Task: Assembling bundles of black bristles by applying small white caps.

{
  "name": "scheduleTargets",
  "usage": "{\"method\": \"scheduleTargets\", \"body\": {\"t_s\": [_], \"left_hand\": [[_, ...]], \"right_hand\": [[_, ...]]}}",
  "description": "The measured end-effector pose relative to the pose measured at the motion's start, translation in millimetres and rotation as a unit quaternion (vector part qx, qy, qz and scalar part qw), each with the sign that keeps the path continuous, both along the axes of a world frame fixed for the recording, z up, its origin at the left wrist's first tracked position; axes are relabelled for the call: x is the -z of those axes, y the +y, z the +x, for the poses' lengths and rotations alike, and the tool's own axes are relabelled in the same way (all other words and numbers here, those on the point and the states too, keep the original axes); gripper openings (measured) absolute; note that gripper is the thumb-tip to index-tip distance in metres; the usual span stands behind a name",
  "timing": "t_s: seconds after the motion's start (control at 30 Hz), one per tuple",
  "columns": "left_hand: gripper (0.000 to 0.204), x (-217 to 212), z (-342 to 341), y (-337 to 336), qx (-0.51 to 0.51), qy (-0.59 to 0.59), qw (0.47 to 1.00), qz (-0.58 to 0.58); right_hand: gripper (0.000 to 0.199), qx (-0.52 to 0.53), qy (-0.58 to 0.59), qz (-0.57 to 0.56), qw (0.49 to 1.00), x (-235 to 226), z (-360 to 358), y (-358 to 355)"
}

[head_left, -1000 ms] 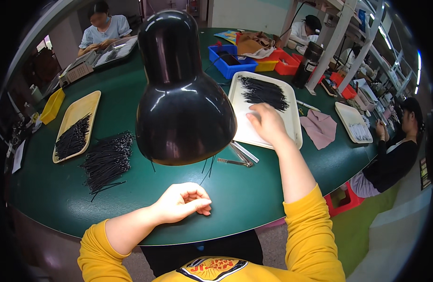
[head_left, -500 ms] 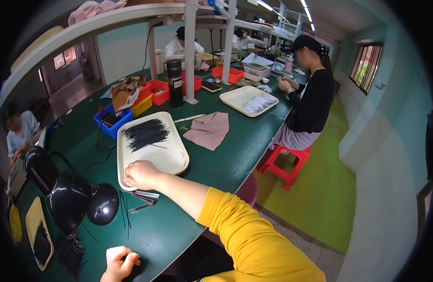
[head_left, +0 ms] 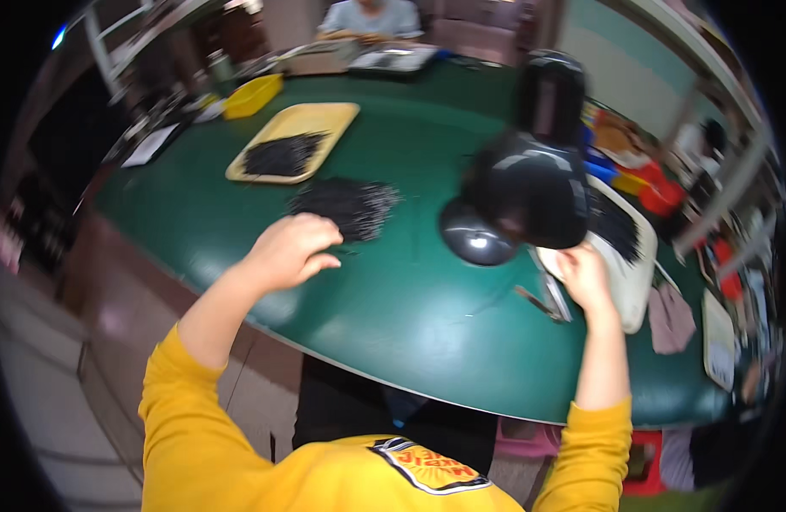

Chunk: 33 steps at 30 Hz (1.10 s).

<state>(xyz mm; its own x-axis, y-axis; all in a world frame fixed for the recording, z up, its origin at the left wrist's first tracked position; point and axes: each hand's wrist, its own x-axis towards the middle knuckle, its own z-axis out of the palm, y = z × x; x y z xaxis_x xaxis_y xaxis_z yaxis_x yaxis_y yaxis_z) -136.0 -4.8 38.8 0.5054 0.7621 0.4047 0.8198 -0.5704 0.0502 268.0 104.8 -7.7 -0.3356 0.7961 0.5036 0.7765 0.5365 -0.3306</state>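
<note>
My left hand (head_left: 292, 250) is over the table beside a loose pile of thin black strands with pale ends (head_left: 350, 205). Its thumb and forefinger are apart, with nothing visible between them. My right hand (head_left: 585, 275) is at the near corner of a cream tray (head_left: 629, 294), its fingers drawn together. Whatever those fingers hold, if anything, is hidden by blur. More black strands (head_left: 613, 226) lie in that tray, partly behind the lamp. Beside the right hand are slim metal tools (head_left: 548, 300), blurred.
A black desk lamp (head_left: 529, 188) stands between my hands. Farther left are a yellowish tray (head_left: 333, 141) holding black strands (head_left: 282, 155) and a yellow bin (head_left: 253, 96). A pink cloth (head_left: 671, 317) lies right of the cream tray. Someone (head_left: 371, 19) sits across the table.
The view has swung left, bringing the yellowish tray and strand pile toward the middle. My left hand has moved beside the pile and its fingers have parted; my right remains at the cream tray's corner.
</note>
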Motion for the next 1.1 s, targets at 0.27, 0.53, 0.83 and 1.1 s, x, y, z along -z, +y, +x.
{"method": "scheduleTargets", "body": {"t_s": [0.27,0.53,0.83,1.1], "left_hand": [[0.044,1,-59,-41,-0.149,0.059,0.986,-0.043],[0.053,15,-24,-5,-0.083,0.069,0.994,-0.022],[0.048,-18,-35,63,-0.090,-0.009,0.990,-0.105],[0.051,11,-19,106,-0.128,0.144,0.944,-0.269]], "right_hand": [[0.010,-0.032,0.001,-0.017,0.999,-6,-26,-13],[0.011,-0.025,0.010,0.013,1.000,2,-13,-9],[0.019,-0.005,0.007,-0.065,0.998,4,-10,-4],[0.020,-0.022,0.019,-0.043,0.999,0,-11,-9]]}}
